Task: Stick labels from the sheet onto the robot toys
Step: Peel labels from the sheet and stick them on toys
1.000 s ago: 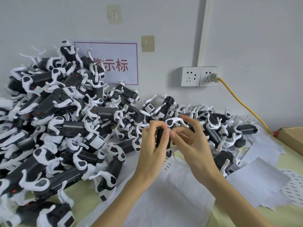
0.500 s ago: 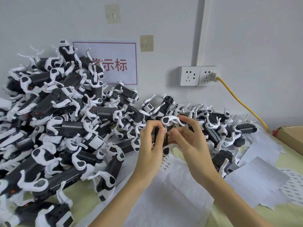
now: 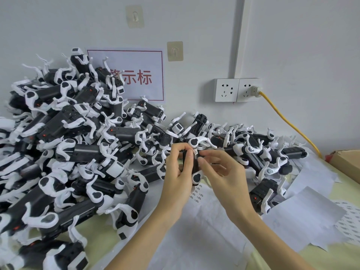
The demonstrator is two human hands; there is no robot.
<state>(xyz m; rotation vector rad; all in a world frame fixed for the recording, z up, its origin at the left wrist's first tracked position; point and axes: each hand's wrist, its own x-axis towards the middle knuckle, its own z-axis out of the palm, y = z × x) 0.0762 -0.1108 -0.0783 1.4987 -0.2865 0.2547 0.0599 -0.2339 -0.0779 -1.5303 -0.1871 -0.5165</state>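
My left hand grips a black-and-white robot toy, held upright above the table. A small white label sits on the toy's upper black body. My right hand is beside the toy, its fingers loosely spread, fingertips close to the label. The label sheet with small printed labels lies on the table right below the hands.
A large pile of robot toys fills the left and back of the table. Peeled backing sheets lie at right. A cardboard box sits at the far right edge. A yellow cable runs from the wall socket.
The right hand has eased back from pinching at the toy; its fingers have spread and the label now shows on the toy's body.
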